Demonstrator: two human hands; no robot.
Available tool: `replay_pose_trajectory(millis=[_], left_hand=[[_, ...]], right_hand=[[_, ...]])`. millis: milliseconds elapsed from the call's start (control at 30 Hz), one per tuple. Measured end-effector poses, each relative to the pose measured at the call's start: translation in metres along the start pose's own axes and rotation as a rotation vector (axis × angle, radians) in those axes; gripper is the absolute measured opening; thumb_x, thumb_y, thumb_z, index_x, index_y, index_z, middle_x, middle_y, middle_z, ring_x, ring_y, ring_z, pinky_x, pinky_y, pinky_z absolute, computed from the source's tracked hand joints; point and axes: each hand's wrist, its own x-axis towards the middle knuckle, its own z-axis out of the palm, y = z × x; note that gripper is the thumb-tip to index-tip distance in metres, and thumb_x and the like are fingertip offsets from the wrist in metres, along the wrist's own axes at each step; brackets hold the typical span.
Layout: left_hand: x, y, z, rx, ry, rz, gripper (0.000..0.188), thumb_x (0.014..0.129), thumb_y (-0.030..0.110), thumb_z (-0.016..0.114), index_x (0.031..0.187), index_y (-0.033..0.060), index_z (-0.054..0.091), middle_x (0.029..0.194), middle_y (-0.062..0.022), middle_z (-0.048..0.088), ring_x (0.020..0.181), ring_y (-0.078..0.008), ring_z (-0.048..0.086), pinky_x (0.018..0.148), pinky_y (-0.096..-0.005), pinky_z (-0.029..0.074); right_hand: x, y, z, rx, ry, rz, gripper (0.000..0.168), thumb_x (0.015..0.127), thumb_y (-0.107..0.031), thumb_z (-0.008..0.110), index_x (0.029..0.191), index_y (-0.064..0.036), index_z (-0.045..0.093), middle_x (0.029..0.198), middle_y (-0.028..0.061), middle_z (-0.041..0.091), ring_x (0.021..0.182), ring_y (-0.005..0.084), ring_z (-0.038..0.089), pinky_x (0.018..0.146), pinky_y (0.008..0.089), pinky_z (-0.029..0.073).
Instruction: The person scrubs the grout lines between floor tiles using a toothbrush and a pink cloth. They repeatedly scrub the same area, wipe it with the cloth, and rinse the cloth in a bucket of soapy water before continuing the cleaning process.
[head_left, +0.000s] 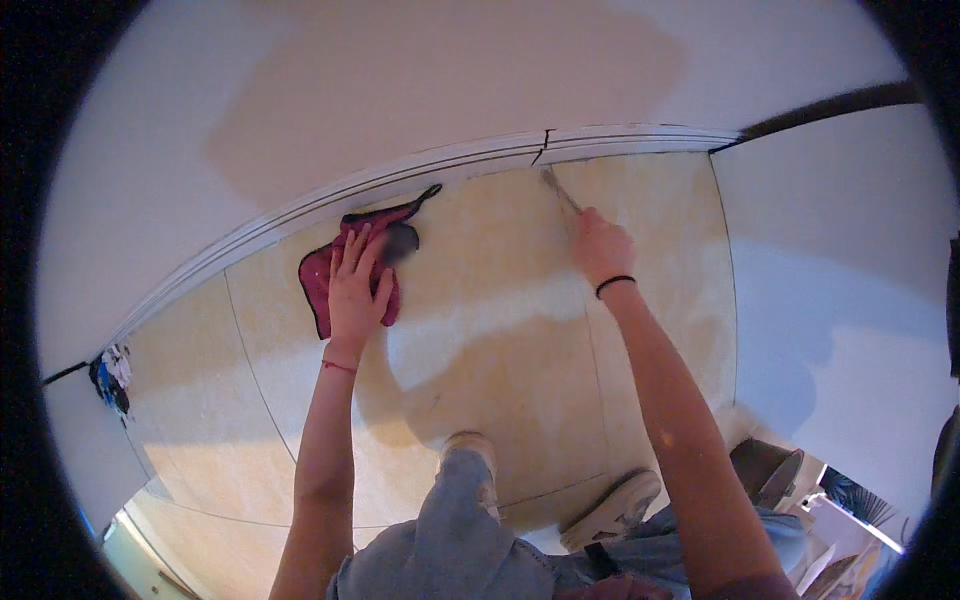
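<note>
My left hand (356, 296) lies spread on a dark red cloth with black edging (319, 281) on the tiled floor, close to the white baseboard. A loop at the cloth's corner reaches toward the wall. Beside its fingers is a dark, blurred round patch, too unclear to name. My right hand (604, 244), with a black band at the wrist, is closed around a thin tool (564, 193). The tool's far end, perhaps a small brush, rests on the floor by the baseboard (480, 158), just below a dark crack or joint in it.
White walls meet the floor ahead and at the right. My shoes (619, 510) stand on the tiles below. A grey-brown bin or bucket (765, 469) is at the lower right, with assorted items past it. A small pile of cloth-like things (114, 379) lies in the left corner.
</note>
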Motion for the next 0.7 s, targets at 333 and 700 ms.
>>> replay_pose_trajectory(millis=[333,700], left_hand=[[0.001,0.004,-0.002,-0.028,0.013,0.015,0.046,0.085,0.017,0.061,0.13,0.0121,0.052,0.142,-0.0143,0.045,0.133,-0.0355,0.039,0.111,-0.0512,0.027],[-0.004,-0.001,0.003,0.035,-0.023,-0.004,0.046,0.087,0.018,0.059,0.132,0.0128,0.051,0.144,-0.0128,0.043,0.134,-0.0355,0.037,0.112,-0.0509,0.027]], right_hand=[[0.015,0.024,-0.009,-0.135,-0.014,-0.144,0.021,0.095,-0.031,0.046,0.098,-0.016,0.061,0.076,0.0157,0.067,0.07,0.0378,0.066,0.059,0.0497,0.052],[0.006,0.005,-0.002,-0.083,-0.024,-0.158,0.018,0.095,-0.029,0.045,0.096,-0.016,0.058,0.071,0.0158,0.065,0.07,0.0378,0.064,0.058,0.0513,0.051]])
